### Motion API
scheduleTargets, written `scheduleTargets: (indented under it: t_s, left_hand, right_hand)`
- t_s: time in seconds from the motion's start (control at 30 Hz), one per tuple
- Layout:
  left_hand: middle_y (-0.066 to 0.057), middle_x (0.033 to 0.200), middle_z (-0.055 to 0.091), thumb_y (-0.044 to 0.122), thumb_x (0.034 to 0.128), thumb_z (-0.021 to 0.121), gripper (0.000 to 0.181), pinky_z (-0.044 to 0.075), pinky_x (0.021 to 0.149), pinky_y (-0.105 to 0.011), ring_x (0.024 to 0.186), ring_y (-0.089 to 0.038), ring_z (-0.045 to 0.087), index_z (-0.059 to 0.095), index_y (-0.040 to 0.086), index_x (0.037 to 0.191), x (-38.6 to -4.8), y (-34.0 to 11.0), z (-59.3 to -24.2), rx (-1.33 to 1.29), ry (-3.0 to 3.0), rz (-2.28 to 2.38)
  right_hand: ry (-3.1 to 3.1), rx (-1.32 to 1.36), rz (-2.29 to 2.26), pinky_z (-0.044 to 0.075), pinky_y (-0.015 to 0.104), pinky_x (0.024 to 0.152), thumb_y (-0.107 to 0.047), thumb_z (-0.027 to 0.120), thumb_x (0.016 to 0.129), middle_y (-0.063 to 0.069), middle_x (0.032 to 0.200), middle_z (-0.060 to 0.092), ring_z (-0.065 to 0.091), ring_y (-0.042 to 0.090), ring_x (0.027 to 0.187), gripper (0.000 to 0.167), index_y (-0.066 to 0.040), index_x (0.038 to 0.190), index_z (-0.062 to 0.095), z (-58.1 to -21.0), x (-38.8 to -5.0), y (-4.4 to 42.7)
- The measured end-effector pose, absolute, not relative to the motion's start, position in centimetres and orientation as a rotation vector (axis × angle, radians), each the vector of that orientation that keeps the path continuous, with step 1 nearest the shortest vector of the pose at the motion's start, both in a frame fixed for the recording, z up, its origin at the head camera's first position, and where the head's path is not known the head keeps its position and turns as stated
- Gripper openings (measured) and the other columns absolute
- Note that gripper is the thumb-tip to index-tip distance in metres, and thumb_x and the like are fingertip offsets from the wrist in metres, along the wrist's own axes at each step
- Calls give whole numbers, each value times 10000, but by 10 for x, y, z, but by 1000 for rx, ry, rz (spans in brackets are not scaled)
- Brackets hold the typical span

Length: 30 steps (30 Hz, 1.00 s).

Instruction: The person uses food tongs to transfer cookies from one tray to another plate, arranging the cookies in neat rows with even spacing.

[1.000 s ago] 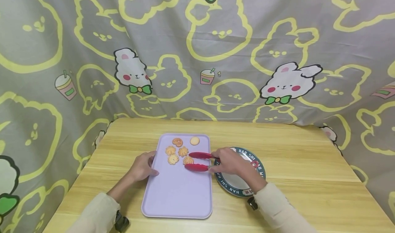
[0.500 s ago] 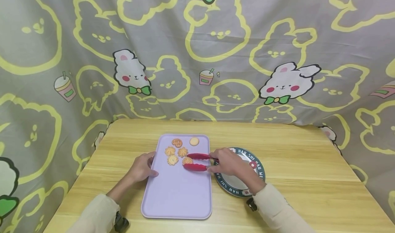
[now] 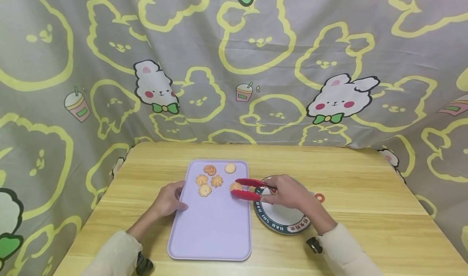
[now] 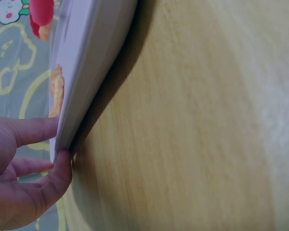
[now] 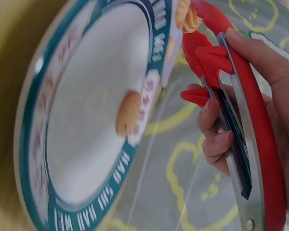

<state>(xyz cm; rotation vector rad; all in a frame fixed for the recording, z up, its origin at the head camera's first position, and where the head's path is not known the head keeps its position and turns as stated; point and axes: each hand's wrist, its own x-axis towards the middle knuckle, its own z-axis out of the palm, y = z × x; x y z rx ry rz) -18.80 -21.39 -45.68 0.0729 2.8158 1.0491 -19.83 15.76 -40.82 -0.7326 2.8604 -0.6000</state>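
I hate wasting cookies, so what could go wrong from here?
The swirled cookie between the tips of the red tongs might slip or crumble under the squeeze. The plate bears another cookie, which a careless drop could hit. The left hand grips the tray by its edge; a tug could slide the loose cookies.

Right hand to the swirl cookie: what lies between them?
The red tongs: the right hand grips them, and the swirl cookie sits between their tips. Both the head and right wrist views show it.
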Motion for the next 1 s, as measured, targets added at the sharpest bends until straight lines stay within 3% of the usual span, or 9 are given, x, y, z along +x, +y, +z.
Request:
scheduleTargets:
  t_s: [0.1,0.2,0.3,0.43,0.73,1.0]
  left_hand:
    - [-150,962,600,-7,644,804,814,537,690,-304,797,-201,574,418,-115,1353,-187,-214,-457,69,2810,1050]
    - [-146,973,600,-4,647,805,816,535,696,-305,805,-201,572,418,-106,1357,-188,-215,-458,58,2812,1041]
    - [-144,980,602,-1,647,807,817,536,703,-305,813,-202,574,421,-100,1359,-188,-215,-459,47,2811,1040]
    - [-152,970,604,1,642,808,818,541,704,-310,813,-207,583,420,-111,1353,-189,-215,-458,66,2812,1042]
    - [-153,962,603,12,641,812,824,539,692,-297,799,-202,584,418,-111,1354,-190,-214,-457,65,2815,1034]
    - [-147,957,600,9,645,809,816,536,695,-303,798,-201,575,420,-111,1353,-189,-214,-458,67,2820,1030]
  right_hand:
    - [2865,-694,-625,353,197,500,-380,759,767,-33,682,582,456,79,602,520,-43,1152,672,-404,-197,171]
    - [2876,-651,-623,468,242,588,-380,761,767,40,890,701,554,122,720,545,-16,1161,663,-400,-196,185]
    - [2886,-608,-601,513,289,678,-384,760,767,91,1008,712,588,164,815,584,3,1189,642,-399,-195,198]
    - [2898,-532,-568,468,277,633,-377,765,763,24,856,700,553,148,749,602,4,1209,630,-399,-192,215]
    - [2957,-433,-531,541,471,818,-396,770,749,167,1080,685,612,247,911,612,16,1182,640,-399,-183,255]
    - [2949,-398,-531,494,331,669,-391,763,753,110,956,693,531,173,766,609,39,1167,639,-402,-176,274]
